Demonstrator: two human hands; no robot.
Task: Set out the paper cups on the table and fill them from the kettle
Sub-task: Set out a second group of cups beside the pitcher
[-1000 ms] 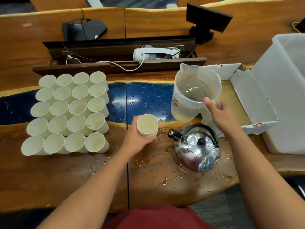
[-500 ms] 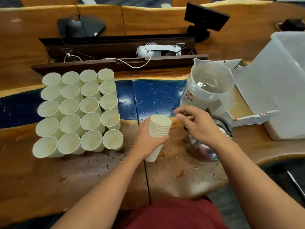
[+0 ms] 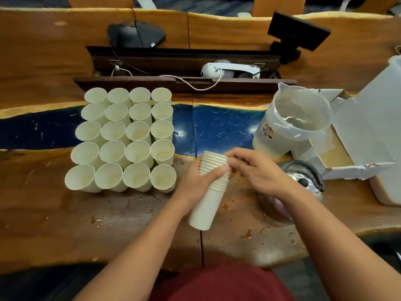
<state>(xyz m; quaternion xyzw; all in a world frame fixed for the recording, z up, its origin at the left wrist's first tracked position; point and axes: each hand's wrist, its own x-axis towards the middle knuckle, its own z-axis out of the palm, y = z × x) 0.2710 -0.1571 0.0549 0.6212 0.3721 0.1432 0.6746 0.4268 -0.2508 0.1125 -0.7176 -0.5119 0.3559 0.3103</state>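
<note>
Right hand now on the cup stack, no longer reaching over the kettle.

The left hand point(image 3: 196, 181) still grips the stack of nested paper cups point(image 3: 211, 192) just right of the set-out cups point(image 3: 121, 139); the right hand point(image 3: 258, 170), half a second ago short of it, now pinches the stack's top rim. The kettle point(image 3: 303, 183) sits just right of the stack, the clear jug point(image 3: 290, 122) behind it.

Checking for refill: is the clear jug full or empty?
Nearly empty: the clear jug shows only a shallow pool of water at its bottom.
</note>
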